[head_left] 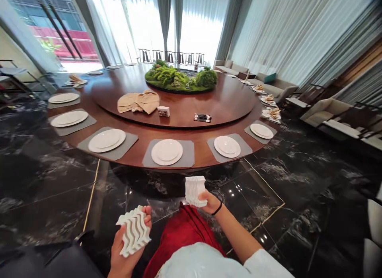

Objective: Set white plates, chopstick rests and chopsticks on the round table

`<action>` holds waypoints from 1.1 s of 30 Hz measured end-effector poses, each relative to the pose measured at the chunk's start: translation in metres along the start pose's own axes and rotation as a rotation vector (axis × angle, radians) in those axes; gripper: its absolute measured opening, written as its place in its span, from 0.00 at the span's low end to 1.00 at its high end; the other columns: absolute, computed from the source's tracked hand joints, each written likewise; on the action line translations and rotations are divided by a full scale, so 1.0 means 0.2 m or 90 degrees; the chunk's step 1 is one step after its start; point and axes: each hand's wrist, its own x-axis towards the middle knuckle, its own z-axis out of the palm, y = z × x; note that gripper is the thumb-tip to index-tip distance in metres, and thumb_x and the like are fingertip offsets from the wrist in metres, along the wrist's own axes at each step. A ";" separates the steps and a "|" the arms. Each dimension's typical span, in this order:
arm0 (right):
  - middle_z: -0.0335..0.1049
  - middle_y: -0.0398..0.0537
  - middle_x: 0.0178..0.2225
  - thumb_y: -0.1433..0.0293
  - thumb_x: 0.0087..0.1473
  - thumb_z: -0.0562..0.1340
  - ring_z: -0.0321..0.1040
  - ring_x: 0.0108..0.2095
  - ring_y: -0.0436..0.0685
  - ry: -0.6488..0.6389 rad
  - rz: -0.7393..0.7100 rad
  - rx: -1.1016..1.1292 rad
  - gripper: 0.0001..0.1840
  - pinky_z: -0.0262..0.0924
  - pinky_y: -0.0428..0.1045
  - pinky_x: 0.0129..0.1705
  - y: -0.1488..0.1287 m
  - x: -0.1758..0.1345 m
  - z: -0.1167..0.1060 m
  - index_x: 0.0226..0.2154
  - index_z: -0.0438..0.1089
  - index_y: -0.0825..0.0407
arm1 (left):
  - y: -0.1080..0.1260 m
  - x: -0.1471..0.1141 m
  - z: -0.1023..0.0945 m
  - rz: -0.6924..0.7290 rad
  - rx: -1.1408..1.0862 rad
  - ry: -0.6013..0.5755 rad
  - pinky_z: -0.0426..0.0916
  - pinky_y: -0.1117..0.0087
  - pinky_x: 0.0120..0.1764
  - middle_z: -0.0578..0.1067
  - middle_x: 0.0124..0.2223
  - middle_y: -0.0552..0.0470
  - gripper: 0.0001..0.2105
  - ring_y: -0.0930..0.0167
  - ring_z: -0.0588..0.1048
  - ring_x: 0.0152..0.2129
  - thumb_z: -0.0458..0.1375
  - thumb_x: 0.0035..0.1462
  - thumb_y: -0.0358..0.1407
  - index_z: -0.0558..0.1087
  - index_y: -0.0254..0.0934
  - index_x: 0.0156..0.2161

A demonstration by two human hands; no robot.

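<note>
My left hand (127, 246) is closed around a stack of white wavy chopstick rests (134, 231), thumb on one side and fingertips on the other. My right hand (211, 202), a dark band at its wrist, grips a second stack of white chopstick rests (194, 190) by its lower right side. Both stacks are in the air in front of the table's near edge. Nearest to them on the round table (199, 163) is a white plate pair (167, 152) on a grey placemat (188, 156).
The turntable (179, 116) carries folded tan napkins (140, 102), a small block-like holder (164, 111), a bundle of thin dark sticks (202, 118) and a green centrepiece (182, 77). More plates ring the table. A dark object (47, 260) fills the lower left.
</note>
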 end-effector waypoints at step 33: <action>0.69 0.44 0.33 0.67 0.34 0.70 0.67 0.30 0.51 0.412 -0.371 0.210 0.31 0.66 0.47 0.28 -1.48 -0.71 -1.91 0.44 0.65 0.51 | -2.04 2.10 1.92 -0.578 0.276 -0.156 0.75 0.62 0.39 0.75 0.39 0.41 0.17 0.64 0.76 0.35 0.52 0.55 0.28 0.69 0.26 0.50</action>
